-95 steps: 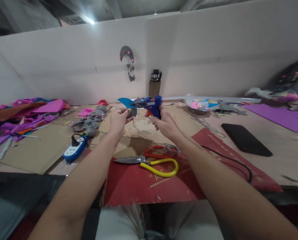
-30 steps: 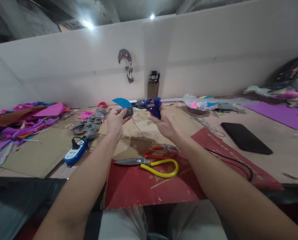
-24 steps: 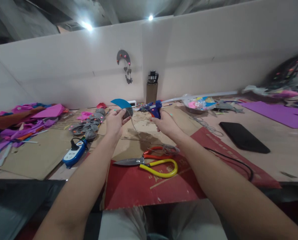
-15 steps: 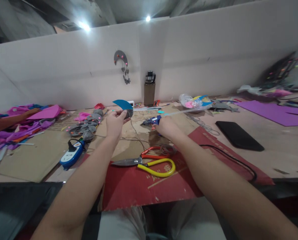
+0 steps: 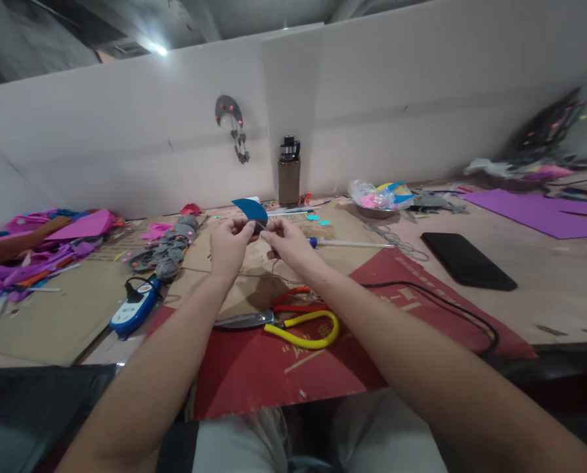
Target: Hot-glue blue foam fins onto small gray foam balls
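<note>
My left hand (image 5: 228, 248) pinches a blue crescent-shaped piece (image 5: 252, 209) by its lower, dark grey end. Close beside it, my right hand (image 5: 293, 248) is closed, its fingertips on a thin string (image 5: 260, 227) at that dark end. Behind the right hand lies a glue gun (image 5: 313, 242), its body mostly hidden and a pale glue stick pointing right. Scissors (image 5: 305, 343) with a yellow and a red handle rest below my hands, partly covered by the right forearm.
Red cardboard (image 5: 343, 374) lies in front. At left are a blue-and-white power strip (image 5: 134, 315), grey felt pieces (image 5: 168, 253) and another person's arm (image 5: 18, 248). A bottle (image 5: 289, 177) stands behind; a black phone (image 5: 468, 261) and purple sheet (image 5: 515, 213) are at right.
My right hand has let go of the glue gun, which now lies on the table. That hand has moved left to the crescent's dark end and the string. The view has shifted slightly.
</note>
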Demonstrator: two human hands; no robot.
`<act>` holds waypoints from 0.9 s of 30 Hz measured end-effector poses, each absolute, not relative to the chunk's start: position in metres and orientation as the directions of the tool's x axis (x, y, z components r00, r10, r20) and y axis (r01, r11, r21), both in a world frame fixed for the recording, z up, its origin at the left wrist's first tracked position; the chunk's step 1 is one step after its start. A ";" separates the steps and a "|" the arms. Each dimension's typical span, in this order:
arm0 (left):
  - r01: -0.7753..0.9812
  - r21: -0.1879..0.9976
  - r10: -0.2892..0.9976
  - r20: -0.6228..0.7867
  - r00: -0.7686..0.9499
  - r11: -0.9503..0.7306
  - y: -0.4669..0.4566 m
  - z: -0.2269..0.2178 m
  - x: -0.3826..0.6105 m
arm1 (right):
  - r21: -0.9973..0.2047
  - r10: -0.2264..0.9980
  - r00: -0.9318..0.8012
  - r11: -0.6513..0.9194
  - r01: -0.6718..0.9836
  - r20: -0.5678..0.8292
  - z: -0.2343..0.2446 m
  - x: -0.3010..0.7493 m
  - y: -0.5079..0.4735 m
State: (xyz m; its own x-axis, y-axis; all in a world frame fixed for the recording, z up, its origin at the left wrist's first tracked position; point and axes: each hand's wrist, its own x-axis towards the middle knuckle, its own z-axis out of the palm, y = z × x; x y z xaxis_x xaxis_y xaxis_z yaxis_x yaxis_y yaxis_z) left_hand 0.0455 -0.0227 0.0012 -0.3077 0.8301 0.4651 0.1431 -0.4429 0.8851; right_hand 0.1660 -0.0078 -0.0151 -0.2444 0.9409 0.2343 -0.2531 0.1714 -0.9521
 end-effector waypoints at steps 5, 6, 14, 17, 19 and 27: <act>-0.034 0.938 0.915 0.330 -0.231 -0.346 -0.020 -0.001 0.046 | -0.918 0.916 -0.068 0.394 -0.030 0.396 -0.015 0.184 0.003; -0.050 0.942 0.925 0.313 -0.217 -0.331 -0.020 -0.001 0.046 | -0.910 0.908 -0.050 0.415 -0.007 0.415 -0.015 0.186 0.005; -0.142 0.949 0.947 0.249 -0.202 -0.280 -0.023 0.003 0.050 | -0.872 0.875 -0.017 0.483 0.077 0.483 -0.010 0.189 0.003; -0.172 0.952 0.953 0.218 -0.209 -0.255 -0.024 0.004 0.050 | -0.867 0.871 -0.020 0.491 0.087 0.491 -0.010 0.190 0.003; -0.202 0.949 0.958 0.200 -0.204 -0.241 -0.025 0.004 0.051 | -0.872 0.877 -0.022 0.480 0.093 0.480 -0.010 0.191 0.003; -0.248 0.954 0.973 0.121 -0.195 -0.168 -0.026 0.005 0.052 | -0.891 0.893 -0.021 0.450 0.064 0.450 -0.010 0.192 0.004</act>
State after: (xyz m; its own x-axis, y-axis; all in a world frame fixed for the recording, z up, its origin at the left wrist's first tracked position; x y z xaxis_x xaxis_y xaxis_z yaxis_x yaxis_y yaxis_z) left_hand 0.0516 -0.0257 0.0051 -0.1947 0.9734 0.1207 -0.2478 -0.1679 0.9542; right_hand 0.1923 0.0039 -0.0101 -0.0206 0.8929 0.4497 0.0638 0.4501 -0.8907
